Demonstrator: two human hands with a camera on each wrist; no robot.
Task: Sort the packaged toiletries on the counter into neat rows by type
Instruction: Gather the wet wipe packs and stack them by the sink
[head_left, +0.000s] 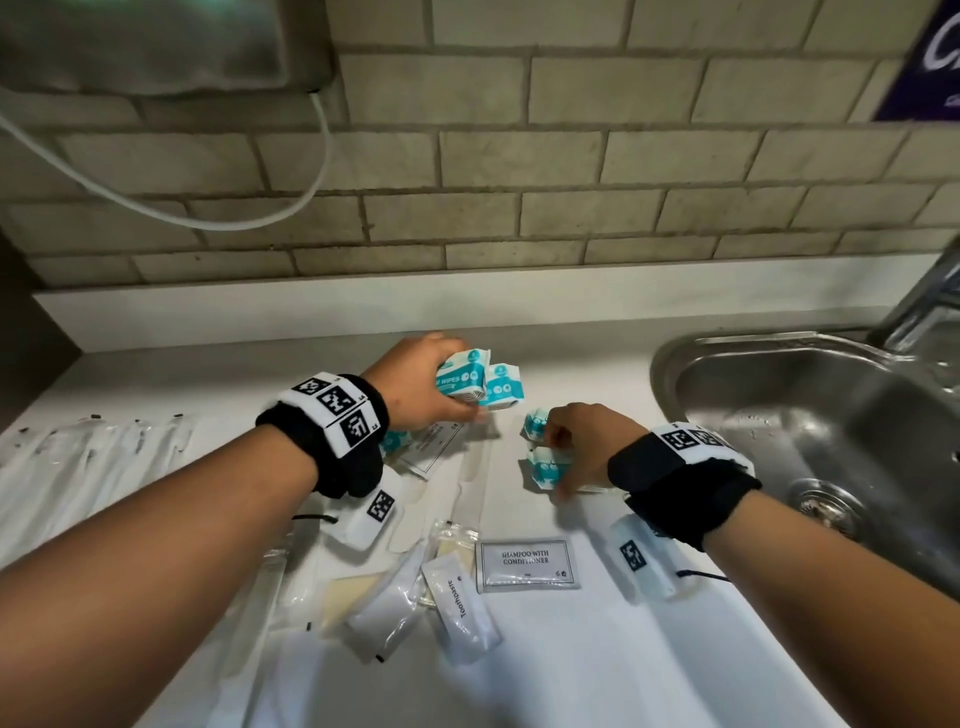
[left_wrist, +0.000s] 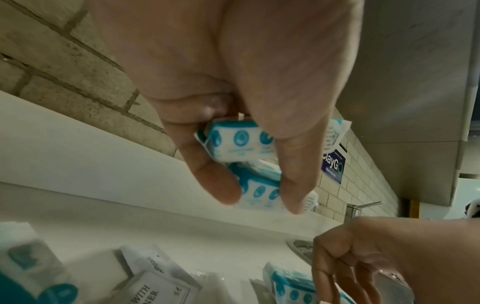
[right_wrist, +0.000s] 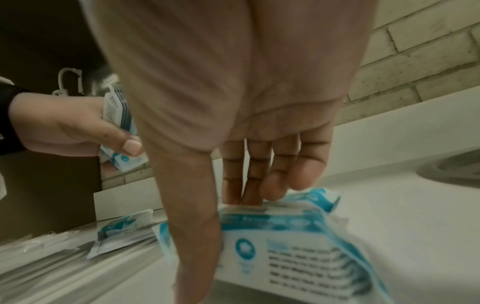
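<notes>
Two teal-and-white wipes packets (head_left: 478, 382) are lifted above the white counter (head_left: 571, 649), gripped between the thumb and fingers of my left hand (head_left: 462, 382). The left wrist view shows them stacked, one packet (left_wrist: 233, 144) over the other (left_wrist: 259, 193). To the right, my right hand (head_left: 553, 457) reaches down onto two more wipes packets (head_left: 535, 423) lying on the counter. In the right wrist view the nearer packet (right_wrist: 298, 246) sits pinched between its thumb and fingers (right_wrist: 275, 185). Another wipes packet (head_left: 395, 441) lies partly hidden under my left wrist.
A shampoo-with-conditioner sachet (head_left: 529, 563) and a toothpaste sachet (head_left: 460, 605) lie near the front, among clear-wrapped items. Several long clear-wrapped pieces (head_left: 93, 452) line the left. A steel sink (head_left: 779, 395) with a faucet (head_left: 930, 296) is at right. A brick wall stands behind.
</notes>
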